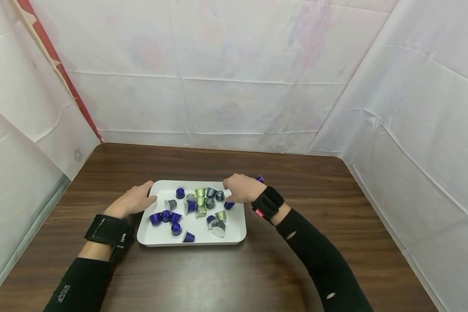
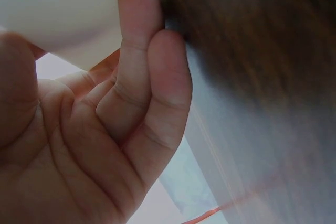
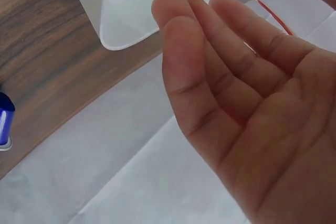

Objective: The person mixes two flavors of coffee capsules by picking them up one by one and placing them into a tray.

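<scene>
A white tray carries several coffee capsules: purple ones such as this capsule, green ones like this capsule, and grey ones such as this capsule. My left hand grips the tray's left rim, thumb on the inner side and fingers along the outside. In the left wrist view those fingers curl up beside the pale tray wall. Over the tray's far right corner hovers my right hand, palm down, fingers loosely bent with nothing between them. A purple capsule shows just below it.
On the brown wooden table, beyond the right wrist, lies one purple capsule outside the tray; the right wrist view shows this capsule too. White sheeting hangs around the table's back and sides.
</scene>
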The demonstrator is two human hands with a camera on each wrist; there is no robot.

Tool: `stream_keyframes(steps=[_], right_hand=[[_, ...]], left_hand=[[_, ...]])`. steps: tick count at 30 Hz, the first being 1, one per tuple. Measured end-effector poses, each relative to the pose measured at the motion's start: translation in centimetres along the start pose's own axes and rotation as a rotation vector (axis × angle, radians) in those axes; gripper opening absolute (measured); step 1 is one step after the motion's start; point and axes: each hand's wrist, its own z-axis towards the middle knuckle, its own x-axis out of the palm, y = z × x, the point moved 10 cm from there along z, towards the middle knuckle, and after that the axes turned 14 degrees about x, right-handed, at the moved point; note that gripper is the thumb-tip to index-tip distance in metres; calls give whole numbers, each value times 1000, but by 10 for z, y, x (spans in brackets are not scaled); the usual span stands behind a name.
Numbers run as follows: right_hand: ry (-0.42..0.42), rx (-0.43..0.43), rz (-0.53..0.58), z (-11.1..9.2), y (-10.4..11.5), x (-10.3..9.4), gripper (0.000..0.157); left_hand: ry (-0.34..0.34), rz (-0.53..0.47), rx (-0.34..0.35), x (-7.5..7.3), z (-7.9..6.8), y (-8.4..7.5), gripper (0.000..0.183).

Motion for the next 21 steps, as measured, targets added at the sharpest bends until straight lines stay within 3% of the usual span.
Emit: stream_keyframes(steps=[6, 12, 17, 21], right_hand=[[-22, -4, 13, 3, -13, -10, 31], [-96, 1, 56, 11, -44, -19, 24], [-113, 88, 83, 17, -76, -14, 36], [-77, 174, 81, 24, -95, 0, 50]], left_hand=[[3, 3, -9, 0, 0, 2, 53], [-4, 4, -12, -1, 1, 3, 54], [-1, 3, -16, -1, 0, 2, 54], [-4, 6, -18, -3, -1, 3, 54]])
